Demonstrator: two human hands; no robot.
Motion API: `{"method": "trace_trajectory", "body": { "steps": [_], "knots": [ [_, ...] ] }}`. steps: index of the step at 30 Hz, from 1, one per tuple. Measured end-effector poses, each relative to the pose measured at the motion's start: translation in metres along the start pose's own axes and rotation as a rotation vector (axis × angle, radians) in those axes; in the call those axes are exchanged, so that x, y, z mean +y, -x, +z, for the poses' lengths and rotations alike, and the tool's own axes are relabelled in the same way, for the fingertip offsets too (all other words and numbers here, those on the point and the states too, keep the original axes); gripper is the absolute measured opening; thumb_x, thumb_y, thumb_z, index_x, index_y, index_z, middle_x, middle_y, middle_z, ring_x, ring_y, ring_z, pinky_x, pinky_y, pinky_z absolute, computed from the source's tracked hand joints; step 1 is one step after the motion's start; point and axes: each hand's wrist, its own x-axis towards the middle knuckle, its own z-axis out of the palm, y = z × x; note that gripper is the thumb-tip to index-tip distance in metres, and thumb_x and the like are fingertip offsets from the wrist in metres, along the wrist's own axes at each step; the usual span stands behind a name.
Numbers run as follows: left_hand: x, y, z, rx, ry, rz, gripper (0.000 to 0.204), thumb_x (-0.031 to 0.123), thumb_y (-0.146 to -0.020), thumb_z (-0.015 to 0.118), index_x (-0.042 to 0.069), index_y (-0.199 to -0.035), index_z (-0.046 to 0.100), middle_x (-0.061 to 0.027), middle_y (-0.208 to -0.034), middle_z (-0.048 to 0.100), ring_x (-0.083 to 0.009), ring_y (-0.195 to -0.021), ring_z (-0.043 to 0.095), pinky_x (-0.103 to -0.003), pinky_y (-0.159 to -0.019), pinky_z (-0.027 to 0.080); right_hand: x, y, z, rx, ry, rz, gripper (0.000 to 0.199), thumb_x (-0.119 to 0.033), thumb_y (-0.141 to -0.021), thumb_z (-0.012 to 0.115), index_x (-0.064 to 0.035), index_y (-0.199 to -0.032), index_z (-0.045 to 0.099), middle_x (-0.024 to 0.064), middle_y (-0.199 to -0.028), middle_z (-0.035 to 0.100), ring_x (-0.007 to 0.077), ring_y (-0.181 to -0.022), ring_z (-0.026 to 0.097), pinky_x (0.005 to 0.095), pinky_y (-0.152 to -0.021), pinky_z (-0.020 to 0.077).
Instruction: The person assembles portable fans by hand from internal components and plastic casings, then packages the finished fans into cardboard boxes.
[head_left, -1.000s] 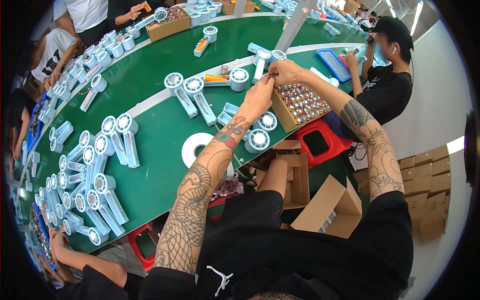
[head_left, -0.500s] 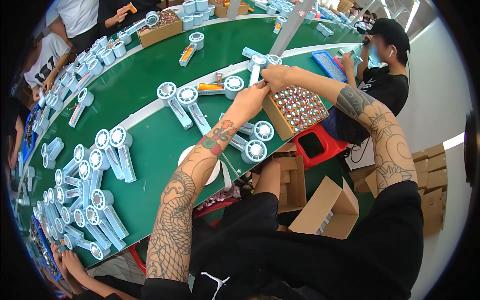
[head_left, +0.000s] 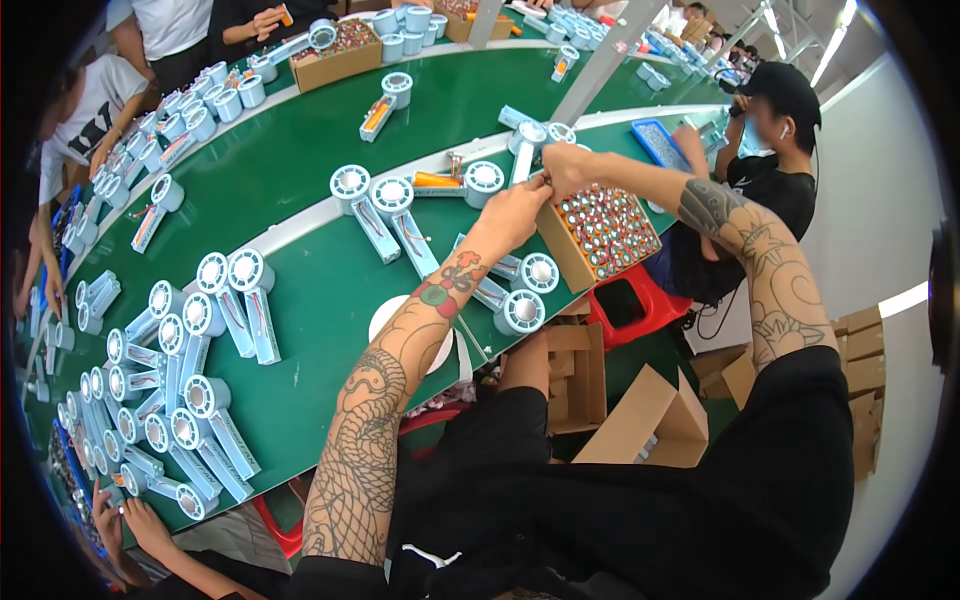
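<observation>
Two bare hands of mine met, fingertips close together, by the left corner of an open brown cardboard box [head_left: 567, 252]. Left hand [head_left: 512, 213]: fingers curled almost closed. Right hand [head_left: 568, 171]: wrist bent, fingers curled down. Whatever lay between was hidden; could not tell if either held anything. Box stood at the near edge of the green worktop [head_left: 320, 345], to my right, packed with orange-sleeved cylindrical cells [head_left: 610, 228] with thin wires. Pale-blue round-headed plastic fan [head_left: 530, 133] lay just beyond. My judgement: such close fingertip work wanted a light pinch, steady wrists, no tugged wires.
</observation>
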Motion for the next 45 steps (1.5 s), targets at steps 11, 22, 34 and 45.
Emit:
{"method": "trace_trajectory", "body": {
  "steps": [11, 22, 34, 45],
  "knots": [
    [-0.004, -0.002, 0.013, 0.125, 0.241, -0.117, 0.043, -0.007, -0.073, 0.052, 0.000, -0.115, 0.056, -0.0176, -0.122, 0.059, -0.0405, -0.097, 0.062, -0.044, -0.081, 0.053, -0.001, 0.020, -0.015, 0.115, 0.075, -0.014, 0.032, -0.028, -0.056, 0.080, 0.0000, -0.069, 0.071, 0.0067, -0.055, 0.059, 0.0256, -0.049, 0.052, 0.0366, -0.049, 0.0466],
    [0.007, -0.045, 0.025, 0.168, 0.603, -0.234, 0.037, -0.004, -0.080, 0.057, -0.004, -0.117, 0.051, -0.0228, -0.108, 0.061, -0.0353, -0.089, 0.061, -0.041, -0.079, 0.049, 0.003, 0.039, -0.055, 0.031, -0.123, -0.084, 0.021, -0.017, -0.060, 0.080, -0.0001, -0.070, 0.073, 0.0059, -0.058, 0.065, 0.0190, -0.047, 0.055, 0.0304, -0.048, 0.0472],
    [0.002, -0.062, 0.044, 0.290, 1.000, -0.175, 0.034, 0.001, -0.084, 0.060, -0.004, -0.115, 0.048, -0.0192, -0.102, 0.060, -0.0279, -0.087, 0.061, -0.037, -0.075, 0.049, -0.006, 0.042, -0.095, 0.005, -0.114, -0.097, 0.022, -0.014, -0.059, 0.082, 0.0006, -0.073, 0.075, 0.0057, -0.060, 0.068, 0.0153, -0.050, 0.060, 0.0253, -0.050, 0.0510],
    [0.069, -0.023, -0.048, 0.380, 0.933, -0.663, 0.031, 0.001, -0.085, 0.059, -0.007, -0.114, 0.052, -0.0161, -0.099, 0.062, -0.0208, -0.084, 0.061, -0.028, -0.069, 0.050, -0.058, -0.035, -0.069, -0.602, -0.198, -0.114, 0.015, 0.002, -0.074, 0.068, 0.0122, -0.084, 0.063, 0.0186, -0.090, 0.067, 0.0225, -0.070, 0.066, 0.0278, -0.065, 0.0578]
  ]
}}
